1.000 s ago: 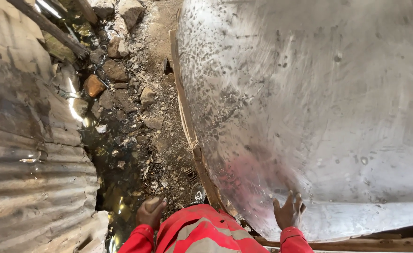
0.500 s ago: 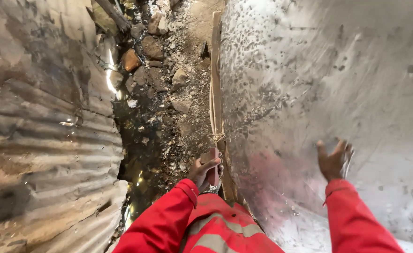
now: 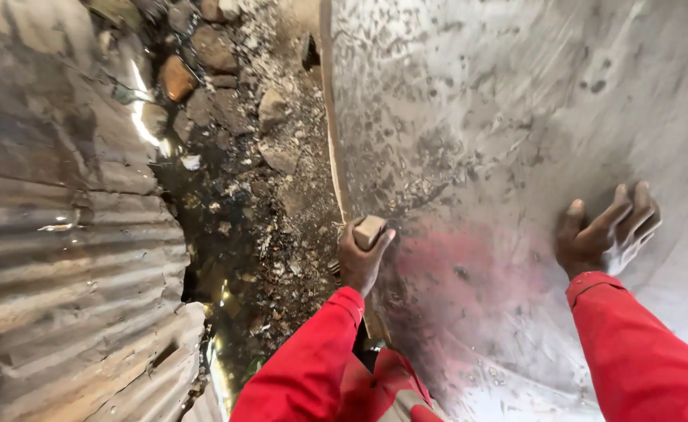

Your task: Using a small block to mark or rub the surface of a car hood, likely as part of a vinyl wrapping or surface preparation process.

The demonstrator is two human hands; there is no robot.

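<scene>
My left hand (image 3: 362, 259) is closed around a small pale block (image 3: 369, 231), tan and squarish, which it presses against the left edge of the big grey metal sheet (image 3: 516, 117). The block sits right where the sheet meets the thin wooden strip (image 3: 331, 133) running up along that edge. Half a second ago the same hand was lower on that strip, fingers curled at a knot of cord, and I could not see a block in it; now it has come up a little and the block shows plainly above the knuckles.

My right hand (image 3: 605, 230) is open, fingers spread and slightly bent, resting on the face of the sheet well apart from the left. Earlier it was raised with the palm lifted off the metal; now the heel and the fingertips appear to lie on it, though I cannot tell how firmly. Both red sleeves (image 3: 641, 352) reach in from the bottom.

A reddish tint on the sheet lies between the two hands, much as before. To the left, the corrugated iron (image 3: 62, 234) is rusty and dented, and between it and the sheet runs a narrow strip of wet dark ground with stones (image 3: 226, 94) and rubble, unchanged except that the view has shifted slightly rightward.
</scene>
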